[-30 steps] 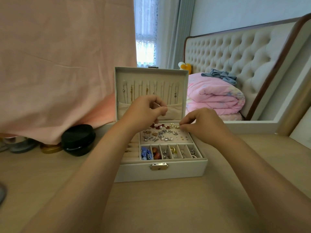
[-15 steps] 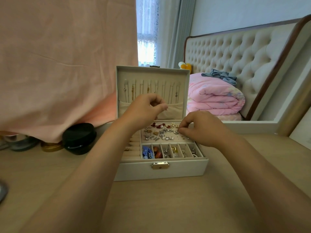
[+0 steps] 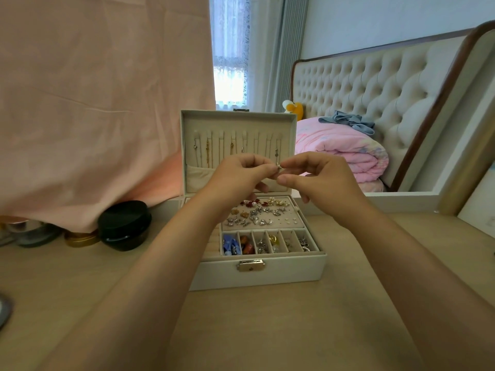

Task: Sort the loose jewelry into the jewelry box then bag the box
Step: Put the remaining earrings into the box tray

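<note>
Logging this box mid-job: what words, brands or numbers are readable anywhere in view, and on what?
None readable.
The cream rectangular jewelry box, its silver metal clasp and the round black jar show no lettering.
The small silver piece pinched by left hand and right hand is too small to tell.

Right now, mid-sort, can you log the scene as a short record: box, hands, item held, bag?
jewelry box: open on the table, lid upright, necklaces hanging in it
earring tray: many studs, some holes free
left hand: raised over the box, pinches small silver piece
right hand: pinches the same piece from the other side
piece type: too small to identify
bag: not in view
</note>
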The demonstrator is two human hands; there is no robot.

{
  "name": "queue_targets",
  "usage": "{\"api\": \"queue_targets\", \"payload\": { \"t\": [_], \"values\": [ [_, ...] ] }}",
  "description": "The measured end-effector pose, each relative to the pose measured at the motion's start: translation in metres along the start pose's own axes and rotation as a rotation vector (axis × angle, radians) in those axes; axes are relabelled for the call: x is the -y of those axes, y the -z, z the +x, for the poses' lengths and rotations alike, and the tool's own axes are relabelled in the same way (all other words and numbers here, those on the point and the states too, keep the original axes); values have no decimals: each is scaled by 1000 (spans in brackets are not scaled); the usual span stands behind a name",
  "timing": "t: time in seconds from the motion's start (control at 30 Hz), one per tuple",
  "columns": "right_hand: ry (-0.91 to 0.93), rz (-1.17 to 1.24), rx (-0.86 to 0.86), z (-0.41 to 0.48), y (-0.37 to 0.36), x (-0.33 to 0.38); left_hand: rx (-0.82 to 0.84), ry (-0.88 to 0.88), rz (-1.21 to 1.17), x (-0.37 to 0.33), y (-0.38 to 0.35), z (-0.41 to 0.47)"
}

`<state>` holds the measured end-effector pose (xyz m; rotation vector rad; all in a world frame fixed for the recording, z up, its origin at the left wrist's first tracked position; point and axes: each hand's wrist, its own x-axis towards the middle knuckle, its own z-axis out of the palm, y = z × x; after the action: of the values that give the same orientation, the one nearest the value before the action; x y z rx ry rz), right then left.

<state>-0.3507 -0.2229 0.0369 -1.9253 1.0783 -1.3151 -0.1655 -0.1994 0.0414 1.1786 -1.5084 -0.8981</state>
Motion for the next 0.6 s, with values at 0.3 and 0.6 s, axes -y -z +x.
{"api": "queue_targets", "payload": {
  "t": [0.3,0.6],
  "values": [
    [-39,-19,-14,-2,4,-7,35,-32,161,4,-8,-2],
    [-107,-659,179,-8,8,-17,152,-153,789,19,-13,-1]
  ]
}}
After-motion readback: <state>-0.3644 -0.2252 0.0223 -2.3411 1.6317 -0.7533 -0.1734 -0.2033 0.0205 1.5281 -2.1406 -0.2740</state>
